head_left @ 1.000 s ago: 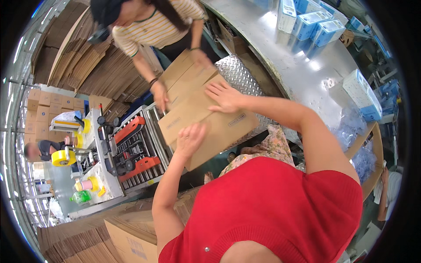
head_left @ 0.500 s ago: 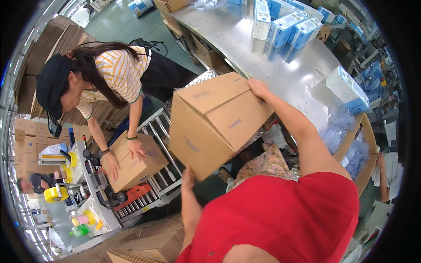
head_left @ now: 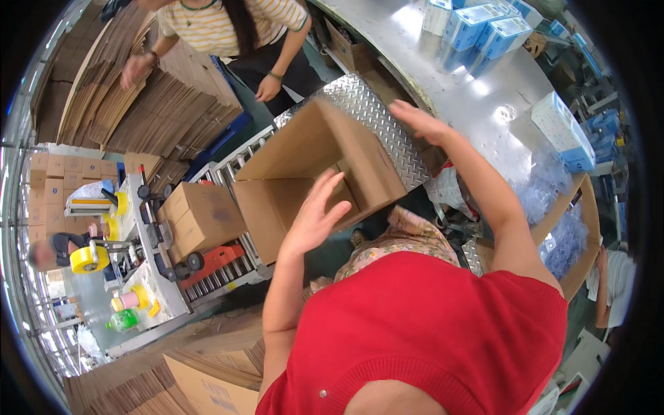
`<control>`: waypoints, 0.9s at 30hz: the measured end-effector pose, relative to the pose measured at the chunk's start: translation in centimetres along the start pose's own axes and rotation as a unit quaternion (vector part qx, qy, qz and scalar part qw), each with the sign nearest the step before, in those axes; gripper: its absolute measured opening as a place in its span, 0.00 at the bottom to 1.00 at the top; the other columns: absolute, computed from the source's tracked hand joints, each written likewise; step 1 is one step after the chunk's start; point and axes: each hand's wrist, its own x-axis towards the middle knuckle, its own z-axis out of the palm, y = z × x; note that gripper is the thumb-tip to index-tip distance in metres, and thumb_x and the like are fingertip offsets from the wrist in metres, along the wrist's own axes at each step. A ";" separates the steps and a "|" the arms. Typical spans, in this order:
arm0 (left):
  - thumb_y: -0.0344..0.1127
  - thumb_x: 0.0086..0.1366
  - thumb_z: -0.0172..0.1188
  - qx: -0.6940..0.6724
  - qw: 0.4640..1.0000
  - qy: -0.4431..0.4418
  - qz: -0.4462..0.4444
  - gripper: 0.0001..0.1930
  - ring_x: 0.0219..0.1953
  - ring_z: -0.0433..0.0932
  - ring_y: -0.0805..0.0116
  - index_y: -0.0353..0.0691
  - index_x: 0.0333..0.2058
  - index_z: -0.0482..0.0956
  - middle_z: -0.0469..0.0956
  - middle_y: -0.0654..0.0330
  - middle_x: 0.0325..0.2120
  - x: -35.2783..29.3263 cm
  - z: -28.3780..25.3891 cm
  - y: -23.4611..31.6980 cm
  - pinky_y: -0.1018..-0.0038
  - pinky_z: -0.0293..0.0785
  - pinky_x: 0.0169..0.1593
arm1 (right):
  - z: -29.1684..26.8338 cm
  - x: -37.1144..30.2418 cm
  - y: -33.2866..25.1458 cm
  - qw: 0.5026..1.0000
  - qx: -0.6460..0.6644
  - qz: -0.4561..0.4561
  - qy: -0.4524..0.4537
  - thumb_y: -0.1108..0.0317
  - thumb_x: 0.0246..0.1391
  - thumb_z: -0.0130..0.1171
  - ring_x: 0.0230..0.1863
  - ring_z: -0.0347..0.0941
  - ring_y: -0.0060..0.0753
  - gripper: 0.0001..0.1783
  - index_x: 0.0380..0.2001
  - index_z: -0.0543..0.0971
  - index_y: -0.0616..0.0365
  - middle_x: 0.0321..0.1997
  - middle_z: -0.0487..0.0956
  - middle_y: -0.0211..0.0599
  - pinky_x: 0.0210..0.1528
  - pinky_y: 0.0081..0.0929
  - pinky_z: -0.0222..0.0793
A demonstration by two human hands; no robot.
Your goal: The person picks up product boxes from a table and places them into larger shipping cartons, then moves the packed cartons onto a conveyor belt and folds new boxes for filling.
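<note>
An open-topped cardboard box point(head_left: 370, 155) sits tilted across the end of the rollers and the diamond-pattern metal plate point(head_left: 407, 153), with its inside facing up. Its interior looks bare where I can see into it. My left hand point(head_left: 315, 216) hovers in front of the opening, thumb and fingers spread, holding nothing. Off the box's far right side, above the metal plate, my right hand point(head_left: 418, 123) is stretched out and gripping nothing. A second carton point(head_left: 207, 216), closed, lies on the roller conveyor to the left, by the taping machine point(head_left: 158, 238).
A co-worker in a striped shirt point(head_left: 214, 28) stands beyond the conveyor. Flat cardboard stacks point(head_left: 149, 104) rise behind it. Blue-and-white packages point(head_left: 477, 31) stand on the metal table point(head_left: 498, 83). A carton of clear plastic bags point(head_left: 588, 228) is at right.
The box has turned from its closed side to its open side and come down onto the plate and rollers. Both my hands have let go. The co-worker has straightened up, off the other carton.
</note>
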 end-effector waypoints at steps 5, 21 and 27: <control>0.49 0.53 0.67 0.433 0.845 0.219 -0.224 0.47 0.65 0.45 0.33 0.26 0.60 0.51 0.45 0.29 0.62 -1.5 -0.4 -5.1 0.44 0.49 0.61 | 9.1 -3.2 -2.5 0.821 -0.542 -0.081 0.164 0.48 0.47 0.63 0.67 0.47 0.67 0.53 0.67 0.47 0.60 0.70 0.47 0.54 0.61 0.60 0.51; 0.32 0.61 0.61 -0.426 0.807 0.162 -0.376 0.22 0.44 0.75 0.65 0.37 0.53 0.67 0.75 0.57 0.45 -8.8 2.0 -26.0 0.66 0.73 0.47 | 1.6 3.4 12.9 0.962 -0.205 0.155 -0.095 0.27 0.42 0.54 0.56 0.67 0.48 0.51 0.50 0.72 0.69 0.53 0.71 0.56 0.55 0.39 0.63; 0.39 0.54 0.68 -0.194 0.898 -0.086 -0.385 0.28 0.40 0.78 0.59 0.37 0.52 0.69 0.78 0.61 0.41 -7.2 3.0 -25.3 0.60 0.75 0.43 | -16.0 10.8 4.0 0.876 -0.416 -0.245 -0.009 0.63 0.39 0.63 0.29 0.77 0.42 0.15 0.33 0.80 0.54 0.26 0.80 0.40 0.33 0.38 0.72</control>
